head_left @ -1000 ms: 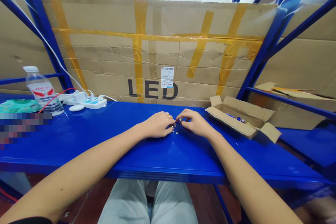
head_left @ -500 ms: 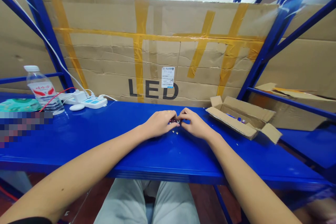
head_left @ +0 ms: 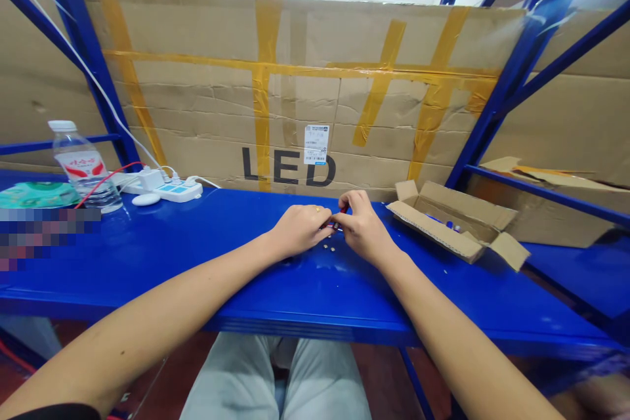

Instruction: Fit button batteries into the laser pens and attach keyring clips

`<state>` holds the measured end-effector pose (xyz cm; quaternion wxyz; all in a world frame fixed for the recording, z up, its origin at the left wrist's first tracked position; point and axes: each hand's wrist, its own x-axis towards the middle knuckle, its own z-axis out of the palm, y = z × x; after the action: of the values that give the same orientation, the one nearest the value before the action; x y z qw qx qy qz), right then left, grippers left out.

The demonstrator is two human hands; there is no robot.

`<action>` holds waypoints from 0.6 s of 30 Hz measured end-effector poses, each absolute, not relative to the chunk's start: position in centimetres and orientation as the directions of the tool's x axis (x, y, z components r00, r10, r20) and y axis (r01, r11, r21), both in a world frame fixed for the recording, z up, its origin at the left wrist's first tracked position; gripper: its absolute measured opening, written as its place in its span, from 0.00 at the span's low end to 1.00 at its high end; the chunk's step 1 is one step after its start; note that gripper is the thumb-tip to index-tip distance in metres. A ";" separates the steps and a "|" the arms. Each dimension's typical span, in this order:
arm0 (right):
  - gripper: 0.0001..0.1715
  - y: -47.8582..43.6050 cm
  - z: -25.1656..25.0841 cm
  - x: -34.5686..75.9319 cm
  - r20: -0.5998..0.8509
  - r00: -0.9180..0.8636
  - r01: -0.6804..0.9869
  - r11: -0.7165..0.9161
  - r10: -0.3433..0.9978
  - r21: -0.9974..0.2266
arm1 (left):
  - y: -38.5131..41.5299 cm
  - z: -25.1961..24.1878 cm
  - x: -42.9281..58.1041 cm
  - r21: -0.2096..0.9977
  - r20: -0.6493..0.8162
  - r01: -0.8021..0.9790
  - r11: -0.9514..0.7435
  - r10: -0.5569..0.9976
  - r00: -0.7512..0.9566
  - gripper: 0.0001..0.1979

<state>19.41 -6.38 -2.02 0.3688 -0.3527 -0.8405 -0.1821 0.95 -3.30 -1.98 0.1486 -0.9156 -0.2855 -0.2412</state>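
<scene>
Both hands meet over the middle of the blue table (head_left: 197, 275). My left hand (head_left: 301, 230) is closed, thumb and fingers pressed together around something small that its fingers mostly hide. My right hand (head_left: 365, 223) is closed in a pinch right beside it, fingertips almost touching the left thumb. Between its thumb and fingers shows a small red piece (head_left: 344, 209), too covered to name. Just below the fingertips, small shiny metal pieces (head_left: 333, 249) lie on the tabletop.
To the right stands an open cardboard box (head_left: 433, 226) with blue and white items inside. At the left are a water bottle (head_left: 83, 167), a white power strip (head_left: 180, 190), a white oval object (head_left: 146, 199) and a green packet (head_left: 39, 195). A large cardboard panel (head_left: 207, 118) closes off the back.
My right hand has lifted slightly and turned, its fingers now curled over the red piece. My left hand stays nearly in place. The view has shifted slightly.
</scene>
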 end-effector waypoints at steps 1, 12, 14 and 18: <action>0.18 -6.4 -2.0 19.3 0.753 -0.476 0.728 0.684 0.455 0.047 | -3.3 -2.0 0.9 -0.142 0.535 0.599 -0.788 0.448 0.717 0.12; 0.19 -5.7 -2.6 19.6 0.772 -0.443 0.716 0.699 0.456 -0.002 | -3.3 -2.0 0.7 -0.200 0.547 0.573 -0.795 0.395 0.738 0.12; 0.19 -5.5 -2.8 19.7 0.772 -0.417 0.707 0.705 0.479 -0.055 | -3.4 -2.0 0.7 -0.204 0.548 0.555 -0.806 0.376 0.747 0.12; 0.17 -5.4 -3.0 19.7 0.766 -0.378 0.692 0.708 0.519 -0.139 | -3.7 -1.8 0.8 -0.226 0.554 0.527 -0.819 0.336 0.761 0.11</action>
<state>19.68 -5.36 -2.95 0.4193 -0.3677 -0.8236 -0.1030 0.77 -3.70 -1.79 0.1878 -0.9195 -0.2347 -0.2534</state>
